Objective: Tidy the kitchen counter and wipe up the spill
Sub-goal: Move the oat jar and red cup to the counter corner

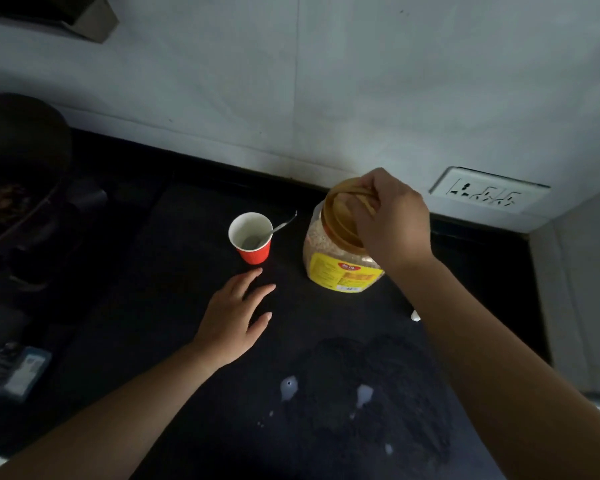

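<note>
Your right hand [392, 220] pinches the jar [340, 247] lid; left hand [234, 320] spread flat on the counter [146, 306]. Jar stands beside the red cup [252, 239]. White spill [290, 388] nearby: a swinging forearm could smear it, or tip the cup.

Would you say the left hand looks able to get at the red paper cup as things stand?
Probably yes: the left hand lies open just short of the red paper cup, with only bare counter between them. The right hand is busy at the jar lid, off to the side.
</note>
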Motion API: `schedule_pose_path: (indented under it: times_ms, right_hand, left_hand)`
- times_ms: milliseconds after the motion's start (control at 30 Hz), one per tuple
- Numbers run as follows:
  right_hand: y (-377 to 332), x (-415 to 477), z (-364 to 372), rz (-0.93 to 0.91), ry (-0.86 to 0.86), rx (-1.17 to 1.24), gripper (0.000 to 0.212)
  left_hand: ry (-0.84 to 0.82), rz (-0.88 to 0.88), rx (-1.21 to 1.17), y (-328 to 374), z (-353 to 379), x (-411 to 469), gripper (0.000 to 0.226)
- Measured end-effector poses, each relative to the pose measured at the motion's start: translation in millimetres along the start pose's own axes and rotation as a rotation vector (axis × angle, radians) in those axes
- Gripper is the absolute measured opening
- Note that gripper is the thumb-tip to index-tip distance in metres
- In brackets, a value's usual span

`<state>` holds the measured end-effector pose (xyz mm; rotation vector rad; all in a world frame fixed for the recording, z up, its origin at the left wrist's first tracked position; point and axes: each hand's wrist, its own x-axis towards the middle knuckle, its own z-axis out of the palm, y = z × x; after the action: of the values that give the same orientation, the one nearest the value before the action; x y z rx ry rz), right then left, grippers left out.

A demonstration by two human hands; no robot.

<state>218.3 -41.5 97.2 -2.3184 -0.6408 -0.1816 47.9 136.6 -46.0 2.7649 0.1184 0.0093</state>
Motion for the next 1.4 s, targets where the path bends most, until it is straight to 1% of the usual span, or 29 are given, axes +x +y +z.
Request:
schedule_pose_path:
  times_ms: [67,133,200,267,333,433,500,667,833,967,1067,1167,1267,1400]
  right_hand:
    - [-0.3,-0.1,-1.8,-0.026,-0.029,0.018,0.007]
    - [0.0,1.3,-4.1,-0.039,-0.049,0.015,0.007]
    - [1.1,1.8,-5.5,-0.042,-0.056,0.012,0.007]
    - [1.7,1.3,-6.1,-0.049,-0.047,0.004,0.009]
    - [1.7,0.3,-5.6,-0.059,-0.046,-0.009,0.011]
    - [2.1,0.4,-7.5,-0.059,-0.077,-0.029,0.014]
    - [1.4,-1.0,-8.6,-0.060,-0.082,-0.028,0.014]
    - [-1.4,-10.3,-10.8,-0.070,-0.081,-0.008,0.011]
    - [-0.1,-21.3,-19.2,-0.066,-0.107,-0.040,0.017]
    - [0.3,-32.0,-33.7,-0.020,-0.127,0.050,0.018]
    - [-5.4,-50.0,-48.9,-0.075,-0.113,0.059,0.018]
    - [-16.9,-78.1,-73.8,-0.157,-0.044,0.064,0.019]
    - [-25.3,-116.5,-106.5,-0.172,0.041,0.121,0.016]
    - [-29.9,-184.7,-139.1,-0.158,0.046,0.171,0.012]
  left_hand:
    - [0.159,-0.005,-0.069,2.1,-18.4,6.2,0.043]
    - [0.288,-0.021,-0.096,-1.9,-36.5,20.3,0.045]
    - [0.338,-0.074,-0.100,-7.8,-49.9,40.6,0.054]
    - [0.262,-0.149,-0.104,-11.8,-55.3,62.4,0.067]
    - [0.117,-0.221,-0.089,-15.1,-54.8,80.2,0.078]
    - [-0.053,-0.228,-0.055,-22.0,-48.5,97.8,0.085]
    - [-0.091,-0.221,-0.087,-24.5,-45.2,102.0,0.084]
    - [-0.071,-0.182,-0.102,-20.0,-49.3,94.0,0.077]
    - [0.005,-0.167,-0.161,-3.8,-68.8,61.1,0.075]
    - [0.081,-0.172,-0.207,17.8,-88.4,22.5,0.075]
    - [0.144,-0.148,-0.226,39.0,-102.8,-7.3,0.073]
    - [0.242,-0.149,-0.267,66.6,-111.0,-40.6,0.073]
    - [0.325,-0.185,-0.312,100.3,-109.8,-80.4,0.069]
    - [0.393,-0.246,-0.420,144.3,-90.8,-148.9,0.062]
